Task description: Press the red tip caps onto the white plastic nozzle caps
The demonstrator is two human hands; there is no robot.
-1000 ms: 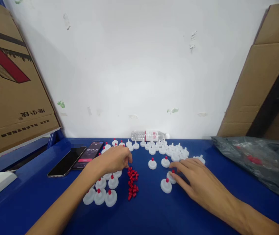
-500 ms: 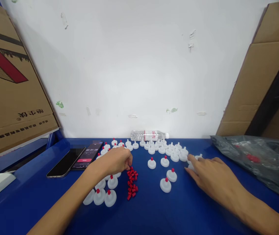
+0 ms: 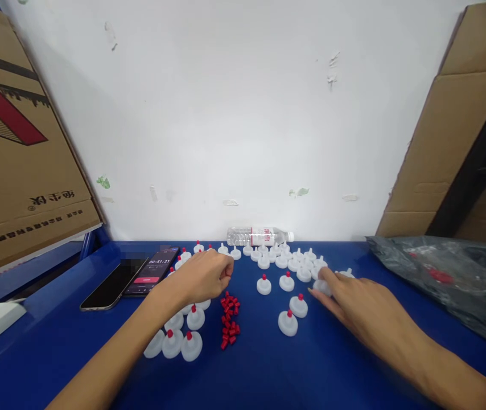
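My left hand point(image 3: 209, 277) is closed in a pinch just above and left of a small pile of red tips point(image 3: 230, 313); whatever its fingertips hold is hidden. Thumb and fingers of my right hand point(image 3: 360, 297) close around a white spouted cap point(image 3: 322, 287), partly covered by the hand. Beyond it stands a cluster of white spouted caps point(image 3: 281, 262) with bare spouts. Several white caps with red tips on their spouts point(image 3: 288, 323) stand between the hands. More red-tipped caps point(image 3: 192, 345) are grouped under and around my left forearm.
A clear plastic bottle point(image 3: 260, 236) lies against the wall. Two phones, a dark one point(image 3: 115, 283) and one showing a timer point(image 3: 153, 270), lie at left. A grey plastic bag point(image 3: 448, 290) is at right. Cardboard point(image 3: 25, 142) stands on the left side.
My right hand has moved slightly left with the white spouted cap. My left hand has lifted a little away from the red tips.
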